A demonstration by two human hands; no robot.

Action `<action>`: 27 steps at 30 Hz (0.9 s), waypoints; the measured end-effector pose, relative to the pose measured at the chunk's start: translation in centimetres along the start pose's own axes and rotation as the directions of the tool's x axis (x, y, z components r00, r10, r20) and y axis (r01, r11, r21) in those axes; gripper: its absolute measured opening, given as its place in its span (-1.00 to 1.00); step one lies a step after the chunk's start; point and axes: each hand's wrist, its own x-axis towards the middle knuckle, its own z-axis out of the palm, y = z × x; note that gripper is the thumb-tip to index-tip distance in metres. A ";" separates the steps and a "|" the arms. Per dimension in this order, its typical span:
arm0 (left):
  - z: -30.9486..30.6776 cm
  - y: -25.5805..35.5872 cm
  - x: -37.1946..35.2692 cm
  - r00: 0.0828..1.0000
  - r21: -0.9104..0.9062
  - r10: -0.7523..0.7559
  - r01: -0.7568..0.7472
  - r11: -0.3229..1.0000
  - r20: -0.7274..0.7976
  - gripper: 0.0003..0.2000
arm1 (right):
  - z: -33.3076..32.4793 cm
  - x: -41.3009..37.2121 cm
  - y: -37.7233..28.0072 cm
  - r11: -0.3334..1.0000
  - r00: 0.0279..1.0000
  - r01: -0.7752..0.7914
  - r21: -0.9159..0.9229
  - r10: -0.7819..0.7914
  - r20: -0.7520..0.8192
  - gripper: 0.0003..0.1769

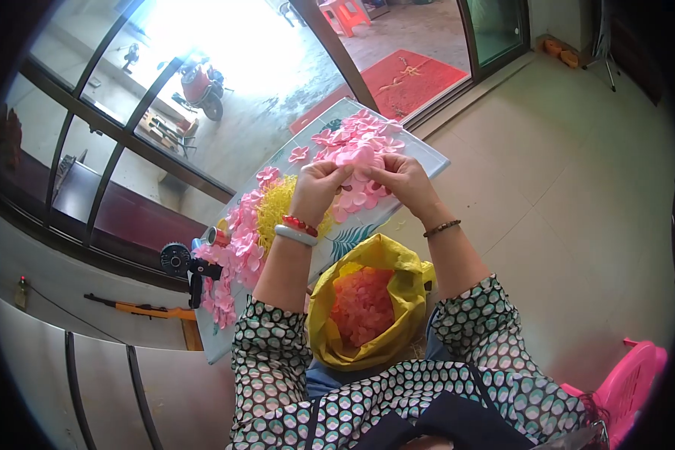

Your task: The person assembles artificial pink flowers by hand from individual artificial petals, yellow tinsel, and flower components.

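Note:
Over the table, my left hand (319, 187) and my right hand (405, 180) pinch a pink fabric flower (356, 156) between them. Loose pink flowers (364, 127) lie behind and under the hands. To the left is a heap of yellow strands (277, 210), with more pink flowers (244, 232) along the table's left side. An open yellow bag (322, 311) stands at my lap, with many pink and orange-tinted pieces (362, 304) inside.
The patterned table (337, 240) also bears a small black fan (175, 259) and a can (217, 236) at its left end. A pink plastic chair (634, 382) is at lower right. Glass doors and a red mat (420, 79) are beyond the table.

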 end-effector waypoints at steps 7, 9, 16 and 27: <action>-0.6 0.5 -1.0 0.997 0.099 0.022 -0.015 0.995 -0.069 -0.79 | 0.0 0.5 1.0 0.998 0.982 0.043 0.038 -0.035 -0.184 -0.82; -1.4 0.2 -0.7 0.996 0.284 0.003 0.021 0.958 -0.085 -0.77 | -0.2 0.4 1.1 0.999 0.975 0.021 0.040 -0.012 -0.223 -0.83; -1.0 0.2 0.6 0.948 0.620 0.316 -0.230 0.750 -0.030 -0.65 | 0.0 0.4 0.9 0.998 0.979 0.032 0.054 -0.021 -0.203 -0.82; -0.1 -0.3 0.4 0.998 0.072 0.048 -0.051 0.996 0.041 -0.76 | 0.4 0.3 0.7 0.995 0.986 0.022 0.099 -0.005 -0.168 -0.77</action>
